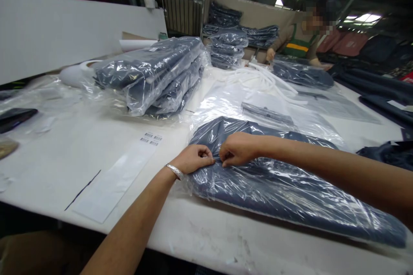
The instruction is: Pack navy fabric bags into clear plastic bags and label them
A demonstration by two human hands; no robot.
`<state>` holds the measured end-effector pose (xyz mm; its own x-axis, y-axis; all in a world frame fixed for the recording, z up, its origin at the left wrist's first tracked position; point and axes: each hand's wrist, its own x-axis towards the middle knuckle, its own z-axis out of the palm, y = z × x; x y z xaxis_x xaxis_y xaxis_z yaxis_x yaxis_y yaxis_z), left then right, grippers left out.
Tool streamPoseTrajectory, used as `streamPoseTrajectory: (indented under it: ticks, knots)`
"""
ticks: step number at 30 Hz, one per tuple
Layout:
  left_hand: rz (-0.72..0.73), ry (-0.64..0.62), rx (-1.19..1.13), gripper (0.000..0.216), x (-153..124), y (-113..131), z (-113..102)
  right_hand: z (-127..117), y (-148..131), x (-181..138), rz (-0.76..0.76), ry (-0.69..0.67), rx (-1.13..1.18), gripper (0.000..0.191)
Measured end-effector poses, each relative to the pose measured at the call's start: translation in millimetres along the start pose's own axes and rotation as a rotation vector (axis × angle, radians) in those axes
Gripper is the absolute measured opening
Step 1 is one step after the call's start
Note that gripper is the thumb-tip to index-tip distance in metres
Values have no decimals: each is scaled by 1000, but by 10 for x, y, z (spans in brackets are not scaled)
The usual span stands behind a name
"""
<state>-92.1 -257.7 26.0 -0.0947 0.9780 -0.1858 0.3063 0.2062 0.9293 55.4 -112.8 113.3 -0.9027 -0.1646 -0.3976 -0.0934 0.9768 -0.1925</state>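
A folded dark blue garment in a clear plastic bag (290, 193) lies in front of me along the table's near side. My left hand (195, 159), with a silver bracelet at the wrist, pinches the plastic near the bag's left end. Close beside it, my right hand (238, 148) is curled with its fingertips down on the same plastic. A small gap separates the two hands. Whatever lies right under the fingertips is too small to make out. To the left is a strip of barcode stickers on clear backing (119, 176).
Bagged dark garments (161, 68) are piled at the back left, with another stack (227, 47) behind. Across the table (193, 227), a co-worker (297, 43) handles a bagged garment (301, 71). Loose clear bags (222, 99) lie in the middle. A dark phone-like object (17, 118) rests far left.
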Motion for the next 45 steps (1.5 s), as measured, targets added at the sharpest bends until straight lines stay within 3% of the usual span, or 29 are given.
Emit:
streamPoseTrajectory:
  ticks: [7,12,19,22,24,28,30,33,35,38,40,43,45]
  knots:
    - [6,2,-20,31,10,-23,7,23,-70,3,70,7,-150,12]
    - [7,1,-7,29,3,17,3,-15,-86,42,174,19,-113,36]
    - [-6,8,-24,29,17,-35,10,-121,-203,168,255,-3,-255,33]
    - [-15,0,-31,29,31,-56,8,-48,-49,232,230,84,-295,51]
    - [-27,-9,-32,30,37,-52,3,16,153,272,220,96,-204,58]
    - [-60,-18,-26,33,53,-26,-4,100,547,246,168,39,139,47]
    - [-77,-21,-22,35,66,-20,-3,136,582,142,225,147,173,39]
    - [-98,-18,-3,39,85,-22,-6,282,351,-95,386,432,105,20]
    - [-106,-9,27,40,92,-17,-11,474,100,-250,362,578,106,25]
    - [-111,4,98,42,95,24,-22,818,-199,-425,198,611,132,48]
    - [-113,0,155,44,94,75,-31,993,-324,-539,257,613,128,59]
    - [-102,-35,248,47,99,168,-64,1138,-576,-804,447,782,188,52]
    - [-91,-60,319,48,109,231,-122,1241,-864,-1052,401,886,345,40]
